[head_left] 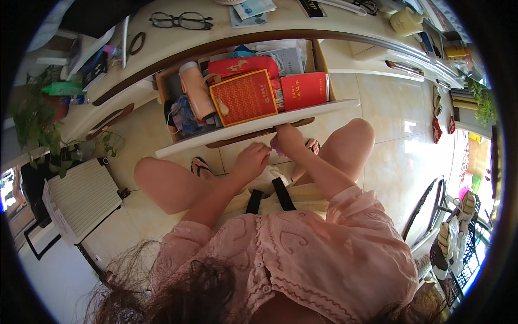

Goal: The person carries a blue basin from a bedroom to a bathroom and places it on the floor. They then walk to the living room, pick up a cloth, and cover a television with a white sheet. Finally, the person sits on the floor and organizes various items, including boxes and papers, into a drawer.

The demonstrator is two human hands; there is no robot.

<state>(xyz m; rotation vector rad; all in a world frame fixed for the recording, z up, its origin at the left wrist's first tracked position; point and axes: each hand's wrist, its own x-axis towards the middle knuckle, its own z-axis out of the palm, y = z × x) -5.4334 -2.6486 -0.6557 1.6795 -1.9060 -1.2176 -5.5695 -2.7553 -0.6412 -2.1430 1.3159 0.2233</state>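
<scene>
Left hand (pixel 252 160) loosely curled, palm hidden; cannot tell if it holds anything. Purplish item (pixel 277 146), perhaps cloth, mostly hidden beside right hand (pixel 290 139). Right hand bent by drawer handle (pixel 232 141), fingertips out of sight, grip cannot be told. Open drawer (pixel 243 129) just beyond: pinkish cylinder (pixel 195 93), gold-bordered red panel (pixel 244 101), red booklet (pixel 305 90) covering things beneath. Farther, eyeglasses (pixel 180 21) on tabletop (pixel 197 39).
</scene>
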